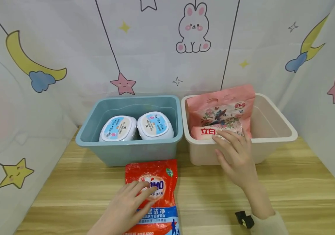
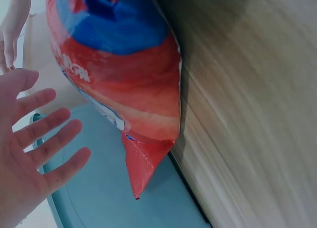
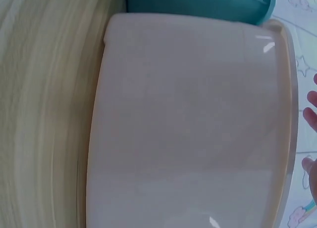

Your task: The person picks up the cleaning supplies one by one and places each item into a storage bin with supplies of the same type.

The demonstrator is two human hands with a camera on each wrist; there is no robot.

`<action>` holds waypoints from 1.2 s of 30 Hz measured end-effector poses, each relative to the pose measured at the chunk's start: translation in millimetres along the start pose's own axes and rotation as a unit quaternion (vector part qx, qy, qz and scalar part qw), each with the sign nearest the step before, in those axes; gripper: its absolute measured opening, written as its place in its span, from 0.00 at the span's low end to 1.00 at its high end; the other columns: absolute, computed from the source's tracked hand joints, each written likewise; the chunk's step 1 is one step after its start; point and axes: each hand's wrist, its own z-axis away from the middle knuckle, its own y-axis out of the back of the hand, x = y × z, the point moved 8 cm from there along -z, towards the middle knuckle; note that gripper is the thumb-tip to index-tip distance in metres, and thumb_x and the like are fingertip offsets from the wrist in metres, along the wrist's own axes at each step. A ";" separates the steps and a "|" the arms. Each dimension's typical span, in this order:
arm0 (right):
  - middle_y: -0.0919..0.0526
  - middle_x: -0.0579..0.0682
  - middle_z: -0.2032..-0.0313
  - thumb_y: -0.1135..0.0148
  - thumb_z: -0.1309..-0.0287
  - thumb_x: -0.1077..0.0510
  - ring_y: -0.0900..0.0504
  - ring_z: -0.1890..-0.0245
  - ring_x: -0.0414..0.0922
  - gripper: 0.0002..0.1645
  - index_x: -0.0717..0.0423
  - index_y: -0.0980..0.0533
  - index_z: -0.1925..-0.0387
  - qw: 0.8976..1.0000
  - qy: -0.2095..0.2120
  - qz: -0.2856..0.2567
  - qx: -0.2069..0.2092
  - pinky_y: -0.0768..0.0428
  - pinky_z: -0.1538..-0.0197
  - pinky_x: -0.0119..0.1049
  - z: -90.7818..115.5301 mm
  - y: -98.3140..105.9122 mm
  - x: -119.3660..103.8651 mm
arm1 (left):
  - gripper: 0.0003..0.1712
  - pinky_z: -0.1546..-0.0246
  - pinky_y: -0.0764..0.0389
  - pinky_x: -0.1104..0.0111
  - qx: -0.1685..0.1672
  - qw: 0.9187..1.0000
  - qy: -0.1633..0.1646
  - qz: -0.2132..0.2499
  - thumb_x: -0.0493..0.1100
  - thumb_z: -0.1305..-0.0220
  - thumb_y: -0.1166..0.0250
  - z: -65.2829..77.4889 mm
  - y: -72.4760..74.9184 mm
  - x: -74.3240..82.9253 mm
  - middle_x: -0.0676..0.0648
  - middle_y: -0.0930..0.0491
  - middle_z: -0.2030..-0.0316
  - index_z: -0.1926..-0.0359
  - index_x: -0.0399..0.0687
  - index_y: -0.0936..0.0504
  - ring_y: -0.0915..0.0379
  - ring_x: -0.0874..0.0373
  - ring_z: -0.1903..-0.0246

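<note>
My left hand (image 1: 126,205) hovers over a red laundry detergent bag (image 1: 167,199) with a blue band, which lies on the table. In the left wrist view its fingers (image 2: 49,121) are spread apart beside the puffy bag. My right hand (image 1: 239,160) is raised at the front rim of a beige bin (image 1: 273,140). Its fingertips overlap the lower part of a pink detergent bag (image 1: 220,111) that leans upright inside the bin. In the right wrist view only a few fingertips (image 3: 311,118) show, above the bin's rim.
A blue-green bin (image 1: 132,153) stands left of the beige one, holding two white lidded tubs (image 1: 119,129) with blue labels. Both bins rest on a wood-grain table (image 1: 214,205). A white curtain (image 1: 161,42) printed with cartoons hangs behind and at both sides.
</note>
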 end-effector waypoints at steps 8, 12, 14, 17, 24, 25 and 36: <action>0.17 0.61 0.52 0.47 0.33 0.48 0.24 0.49 0.60 0.21 0.60 0.19 0.54 0.999 -0.037 0.024 0.013 0.49 0.28 0.60 4.7 16.4 21.2 | 0.27 0.47 0.21 0.51 -0.033 0.999 -0.013 0.011 0.61 0.39 0.38 5.2 -6.6 -0.5 0.56 0.25 0.44 0.38 0.70 0.28 0.28 0.59 0.46; 0.18 0.62 0.52 0.47 0.33 0.48 0.25 0.48 0.60 0.22 0.61 0.19 0.55 0.998 -0.055 0.029 0.019 0.50 0.29 0.62 7.9 22.9 31.7 | 0.27 0.47 0.21 0.51 -0.049 0.999 -0.020 0.013 0.62 0.38 0.40 7.1 -9.8 -1.5 0.58 0.26 0.43 0.38 0.72 0.29 0.28 0.59 0.45; 0.18 0.62 0.52 0.47 0.33 0.47 0.25 0.47 0.60 0.22 0.61 0.19 0.55 0.997 -0.067 0.029 0.023 0.51 0.29 0.63 9.5 26.0 37.3 | 0.27 0.46 0.22 0.51 -0.056 0.998 -0.023 0.014 0.62 0.38 0.40 7.7 -11.6 -1.5 0.58 0.26 0.43 0.38 0.71 0.29 0.29 0.59 0.45; 0.18 0.62 0.52 0.47 0.33 0.45 0.26 0.47 0.60 0.24 0.61 0.19 0.55 0.996 -0.085 0.029 0.025 0.51 0.30 0.64 11.9 30.4 45.5 | 0.27 0.47 0.22 0.51 -0.065 0.997 -0.025 0.018 0.62 0.38 0.40 8.6 -13.9 -1.5 0.58 0.25 0.43 0.38 0.71 0.28 0.29 0.59 0.45; 0.18 0.62 0.51 0.48 0.34 0.40 0.27 0.43 0.56 0.28 0.60 0.19 0.54 0.993 -0.113 0.042 0.006 0.54 0.29 0.64 17.6 38.1 60.0 | 0.28 0.46 0.23 0.49 -0.087 0.996 -0.031 0.014 0.70 0.36 0.49 11.5 -17.9 -1.9 0.59 0.26 0.44 0.37 0.73 0.30 0.30 0.60 0.46; 0.18 0.62 0.51 0.48 0.34 0.39 0.27 0.43 0.56 0.29 0.60 0.19 0.53 0.992 -0.117 0.044 0.001 0.55 0.28 0.64 18.4 38.8 61.6 | 0.29 0.46 0.23 0.50 -0.089 0.995 -0.033 0.013 0.70 0.36 0.50 12.1 -18.2 -1.6 0.59 0.26 0.44 0.37 0.73 0.30 0.30 0.60 0.46; 0.19 0.61 0.50 0.46 0.38 0.35 0.27 0.46 0.58 0.33 0.60 0.19 0.54 0.988 -0.140 0.064 -0.002 0.54 0.30 0.67 26.8 55.0 78.5 | 0.32 0.49 0.21 0.51 -0.089 0.995 -0.047 0.011 0.74 0.39 0.53 17.8 -22.9 -0.5 0.61 0.26 0.45 0.38 0.73 0.29 0.31 0.62 0.48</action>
